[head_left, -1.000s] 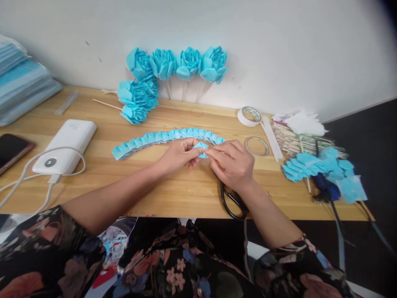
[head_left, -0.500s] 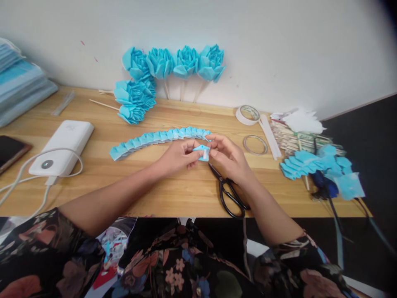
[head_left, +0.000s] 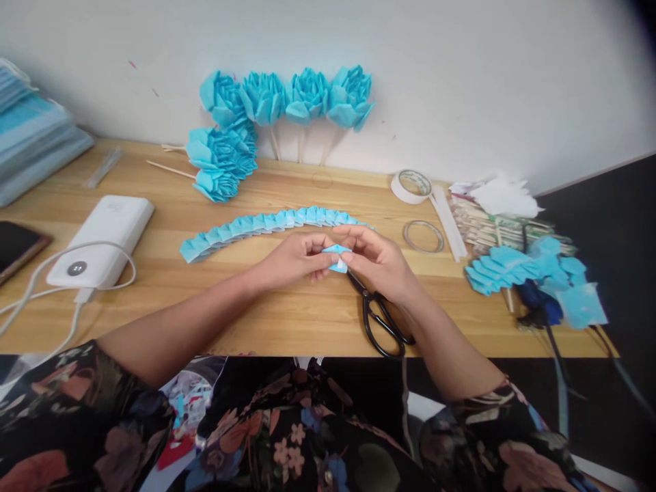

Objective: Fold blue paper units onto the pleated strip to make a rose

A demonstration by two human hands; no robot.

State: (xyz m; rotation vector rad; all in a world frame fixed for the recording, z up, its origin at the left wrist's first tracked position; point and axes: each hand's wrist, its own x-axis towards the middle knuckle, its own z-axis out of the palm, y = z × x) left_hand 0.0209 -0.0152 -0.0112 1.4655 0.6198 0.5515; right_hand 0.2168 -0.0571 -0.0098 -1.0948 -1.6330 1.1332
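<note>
Between both hands, above the wooden table [head_left: 246, 314], is a small folded blue petal [head_left: 337, 262] with a white patch on its face. My left hand [head_left: 302, 258] pinches its left side, the thumb lying across the front. On its right side my right hand [head_left: 376, 263] is closed too, thumb and fingers pressed on the petal. Behind the hands lies a curved row of overlapping folded blue petals [head_left: 256, 223]; its right end is partly hidden by my right hand. Black-handled scissors [head_left: 382, 321] rest below my right hand, their blade tips covered by it.
Blue flowers on sticks [head_left: 307, 96] lean against the wall, with more lying at left. A white power bank [head_left: 110, 232], a phone [head_left: 18, 251] and stacked masks [head_left: 41, 150] are at left. Tape rolls [head_left: 411, 186], sticks [head_left: 486, 222] and another petal cluster [head_left: 502, 270] lie at right.
My right hand has moved left onto the petal, and its thumb now presses the front. The row of petals shows further right behind my fingers. The view has shifted slightly.
</note>
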